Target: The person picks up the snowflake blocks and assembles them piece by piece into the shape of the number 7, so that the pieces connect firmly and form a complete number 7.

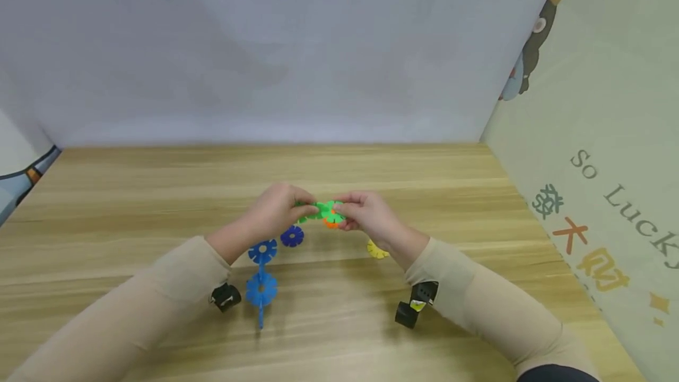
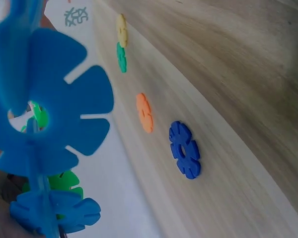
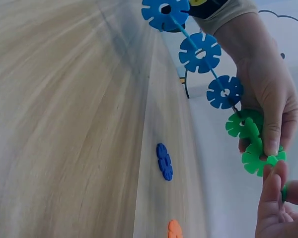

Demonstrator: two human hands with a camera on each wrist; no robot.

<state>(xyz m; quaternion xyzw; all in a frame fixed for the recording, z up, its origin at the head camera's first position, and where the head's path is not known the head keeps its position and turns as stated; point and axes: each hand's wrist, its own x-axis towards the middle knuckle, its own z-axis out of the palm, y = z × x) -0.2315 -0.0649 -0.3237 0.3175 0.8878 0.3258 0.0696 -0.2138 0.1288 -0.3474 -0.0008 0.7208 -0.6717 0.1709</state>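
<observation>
Over the table, my left hand (image 1: 270, 214) grips the green snowflake discs (image 3: 253, 156) of a linked chain between thumb and fingers. From that green end, a run of blue snowflake discs (image 1: 261, 289) hangs down toward me, slotted edge to edge; it fills the side of the left wrist view as a large blue disc (image 2: 92, 96). Close beside it, my right hand (image 1: 373, 217) pinches another green disc (image 1: 334, 212) against the chain's green end. Fingertips of both hands nearly meet in the right wrist view, partly covering the green pieces.
Loose discs lie on the wooden table (image 1: 175, 193): a dark blue disc (image 1: 292, 236), an orange disc (image 2: 144, 113), a green disc (image 2: 121, 57) and a yellow disc (image 1: 377, 249). A pale wall (image 1: 265, 63) stands behind the table, a printed panel (image 1: 599, 134) at the right.
</observation>
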